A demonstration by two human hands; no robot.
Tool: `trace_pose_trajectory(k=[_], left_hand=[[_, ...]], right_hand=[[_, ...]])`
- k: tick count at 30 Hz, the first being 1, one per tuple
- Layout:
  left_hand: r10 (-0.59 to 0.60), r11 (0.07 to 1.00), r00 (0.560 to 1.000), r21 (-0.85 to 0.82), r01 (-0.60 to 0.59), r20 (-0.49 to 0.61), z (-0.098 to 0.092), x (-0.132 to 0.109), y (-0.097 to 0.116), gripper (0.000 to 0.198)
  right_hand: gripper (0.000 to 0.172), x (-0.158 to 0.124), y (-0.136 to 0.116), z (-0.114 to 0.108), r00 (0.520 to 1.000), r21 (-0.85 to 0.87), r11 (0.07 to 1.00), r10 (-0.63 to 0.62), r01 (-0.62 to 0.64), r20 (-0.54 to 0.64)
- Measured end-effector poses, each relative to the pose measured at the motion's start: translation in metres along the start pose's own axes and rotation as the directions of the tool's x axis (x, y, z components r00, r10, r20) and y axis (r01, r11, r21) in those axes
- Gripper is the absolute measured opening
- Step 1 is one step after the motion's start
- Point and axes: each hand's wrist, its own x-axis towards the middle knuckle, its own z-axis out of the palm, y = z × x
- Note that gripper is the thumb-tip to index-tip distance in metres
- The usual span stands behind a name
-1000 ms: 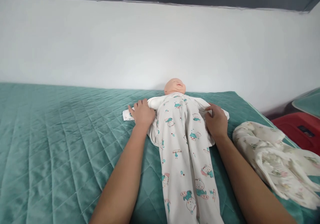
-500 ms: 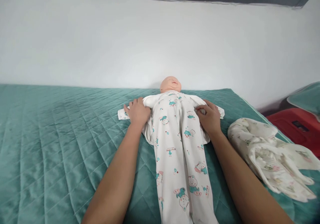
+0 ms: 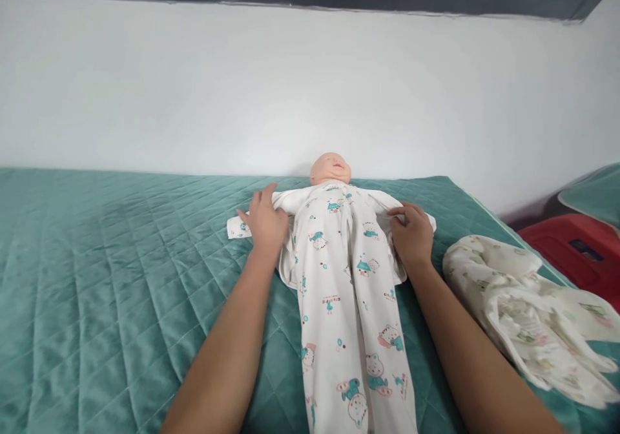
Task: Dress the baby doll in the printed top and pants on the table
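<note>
A baby doll (image 3: 331,168) lies on its back, its bald head close to the wall. White baby clothing (image 3: 349,279) printed with teal and pink cartoon animals covers its body, with long legs stretching toward me. My left hand (image 3: 266,222) lies over the sleeve at the left, its fingers spread and the cuff poking out beyond it. At the opposite sleeve, my right hand (image 3: 412,234) has its thumb and forefinger together on the cloth. The doll's arms are hidden.
A quilted green cover (image 3: 121,292) lies under everything. To the right rests a bundled floral cloth (image 3: 513,305). Past the edge are a red container (image 3: 576,247) and a pale green object (image 3: 593,192). A white wall (image 3: 194,85) rises behind.
My right hand has slid a little outward along its sleeve. The fingers of my left hand are lifted and spread more. The whole view has shifted slightly downward.
</note>
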Motion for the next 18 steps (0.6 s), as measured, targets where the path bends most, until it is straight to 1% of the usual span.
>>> trace_pose_trajectory(k=[2,4,7,10,12,13,14,15,16,17,18], left_hand=[[0.028,1.000,0.999,-0.008,-0.028,-0.016,0.001,-0.002,0.000,0.066],[0.060,0.998,0.998,0.018,-0.060,-0.006,0.003,-0.003,-0.001,0.062],[0.083,0.992,0.996,0.093,-0.086,0.037,0.003,-0.005,0.001,0.050],[0.073,0.988,0.995,0.131,-0.082,0.074,0.001,-0.005,0.003,0.044],[0.066,0.987,0.994,0.137,-0.078,0.088,0.000,-0.004,0.004,0.043],[0.066,0.987,0.994,0.141,-0.079,0.093,0.000,-0.004,0.005,0.043],[0.068,0.986,0.993,0.145,-0.081,0.097,-0.001,-0.003,0.005,0.044],[0.068,0.985,0.993,0.149,-0.083,0.101,-0.001,-0.003,0.005,0.044],[0.067,0.985,0.992,0.151,-0.082,0.104,-0.001,-0.002,0.004,0.044],[0.062,0.985,0.992,0.151,-0.078,0.106,-0.002,-0.002,0.004,0.044],[0.054,0.986,0.992,0.150,-0.070,0.110,-0.003,-0.001,0.004,0.043]], right_hand=[[0.022,0.002,-0.001,0.000,0.998,0.022,0.998,0.056,-0.056,-0.023],[0.020,0.001,-0.003,-0.001,0.996,0.039,0.996,0.083,-0.082,-0.029],[0.021,-0.005,-0.019,-0.009,0.999,0.070,0.997,0.039,-0.037,-0.030],[0.024,-0.008,-0.055,-0.018,0.997,0.147,0.987,-0.071,0.072,-0.018],[0.021,-0.003,-0.090,-0.018,0.979,0.230,0.959,-0.190,0.167,0.079],[0.023,0.001,-0.109,-0.014,0.956,0.255,0.943,-0.256,0.215,0.143],[0.027,0.006,-0.128,-0.009,0.920,0.242,0.930,-0.329,0.277,0.213],[0.032,0.010,-0.146,-0.001,0.853,0.199,0.908,-0.416,0.369,0.315],[0.033,0.014,-0.164,0.008,0.779,0.143,0.884,-0.461,0.444,0.425],[0.031,0.017,-0.179,0.018,0.684,0.085,0.849,-0.476,0.522,0.553],[0.029,0.019,-0.192,0.029,0.598,0.027,0.804,-0.464,0.595,0.654]])
